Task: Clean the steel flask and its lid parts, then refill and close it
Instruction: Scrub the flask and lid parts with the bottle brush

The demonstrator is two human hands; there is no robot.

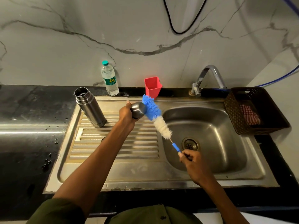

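Flask (90, 107) stands uncapped on drainboard (116, 143); basket (255, 110) holds checked cloth (250, 116).

Brushed steel flask (90, 107), open-mouthed, shows a satin sheen on the ribbed steel drainboard (116, 143), whose metal is dulled and stained at the rim. The steel cup lid (138, 109) gripped in the left hand (127, 113) is glossy, catching light. The bottle brush (155, 117) has fluffy blue and white bristles and a smooth blue plastic handle. The sink basin (210, 126) is matt, scuffed steel; the tap (208, 78) polished chrome. Clear plastic bottle (110, 80), glossy red plastic cup (152, 86), brown woven-look basket (255, 110) holding checked cloth (250, 116). The black stone surface (29, 126) gleams, wet-spotted, beneath a veined marble wall (145, 38).
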